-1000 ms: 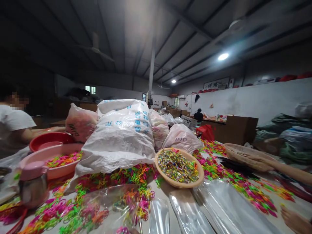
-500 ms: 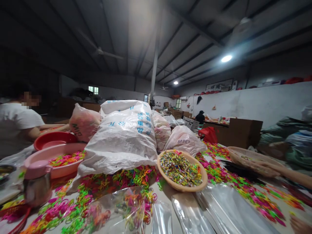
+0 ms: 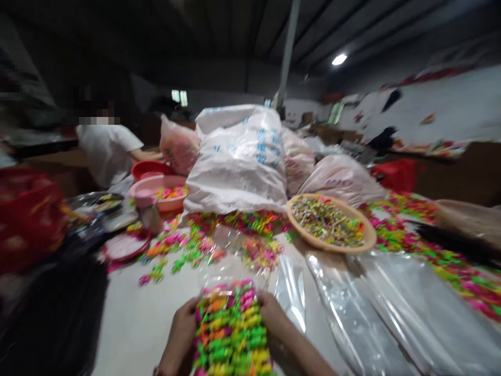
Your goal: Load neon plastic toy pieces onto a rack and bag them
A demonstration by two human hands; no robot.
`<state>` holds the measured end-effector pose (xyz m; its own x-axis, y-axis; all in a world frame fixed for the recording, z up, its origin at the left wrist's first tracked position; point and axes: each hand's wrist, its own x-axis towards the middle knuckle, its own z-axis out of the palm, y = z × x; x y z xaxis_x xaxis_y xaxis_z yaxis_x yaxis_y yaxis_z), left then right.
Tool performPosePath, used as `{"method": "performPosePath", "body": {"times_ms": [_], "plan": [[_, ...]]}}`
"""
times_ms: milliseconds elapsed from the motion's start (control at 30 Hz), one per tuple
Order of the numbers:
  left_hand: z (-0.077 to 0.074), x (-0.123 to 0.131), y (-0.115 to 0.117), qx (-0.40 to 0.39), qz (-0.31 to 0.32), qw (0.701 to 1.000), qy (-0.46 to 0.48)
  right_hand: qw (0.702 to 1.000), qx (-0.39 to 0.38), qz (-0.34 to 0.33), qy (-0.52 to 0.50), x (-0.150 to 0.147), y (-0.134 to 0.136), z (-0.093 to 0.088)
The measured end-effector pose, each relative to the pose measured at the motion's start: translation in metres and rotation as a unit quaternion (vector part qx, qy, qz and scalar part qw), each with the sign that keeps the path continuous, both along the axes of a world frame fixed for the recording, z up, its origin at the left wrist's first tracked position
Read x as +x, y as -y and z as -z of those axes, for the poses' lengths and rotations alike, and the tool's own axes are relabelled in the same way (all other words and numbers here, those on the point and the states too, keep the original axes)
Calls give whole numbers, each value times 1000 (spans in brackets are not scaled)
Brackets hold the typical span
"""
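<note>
Low in the middle of the head view, a clear plastic bag (image 3: 233, 334) stands packed with rows of small plastic pieces in pink, green, yellow and orange. My left hand (image 3: 182, 331) grips its left side, and my right hand (image 3: 273, 316) grips its upper right side. Part of the fingers of both hands is hidden behind the bag. Just beyond it lies a loose clear bag (image 3: 230, 248) among scattered coloured plastic pieces (image 3: 195, 245). Flat clear bags (image 3: 291, 292) lie to the right of my right hand.
A big white woven sack (image 3: 238, 167) stands at the back. To its right is a round basket (image 3: 332, 222) of small colourful pieces; to its left, a pink basin (image 3: 164, 188). Black plastic (image 3: 58, 308) covers the left side. A person in white (image 3: 107, 146) works at back left.
The view has turned left and tipped down. My two hands and the filled bag between them have come into view at the bottom.
</note>
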<state>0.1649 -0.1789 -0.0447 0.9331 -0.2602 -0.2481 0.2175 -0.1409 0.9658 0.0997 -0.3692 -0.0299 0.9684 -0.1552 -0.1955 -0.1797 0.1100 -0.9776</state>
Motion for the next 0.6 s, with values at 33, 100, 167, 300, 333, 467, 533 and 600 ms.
{"method": "performPosePath", "body": {"times_ms": [33,100,167,300,333,467,533,600], "plan": [[0,-3,-5,-16,12,1000,-12,999,28,-5,-17,-6,0,5],[3,-10,-16,-3,17,1000,-20,999,29,-13,-43,-16,7,11],[6,-17,-27,46,30,998,-7,998,-19,-19,-61,-24,18,15],[3,-36,-40,138,71,986,54,976,-213,-12,-51,-33,34,14],[1,-40,-41,161,77,981,81,967,-253,2,-33,-33,35,13],[-5,-44,-35,217,18,958,186,936,-342,81,16,-28,30,10],[-5,-41,-32,225,-33,953,201,913,-397,93,23,-25,27,8],[-5,-38,-29,235,-49,946,216,882,-461,76,60,-24,24,6]]}}
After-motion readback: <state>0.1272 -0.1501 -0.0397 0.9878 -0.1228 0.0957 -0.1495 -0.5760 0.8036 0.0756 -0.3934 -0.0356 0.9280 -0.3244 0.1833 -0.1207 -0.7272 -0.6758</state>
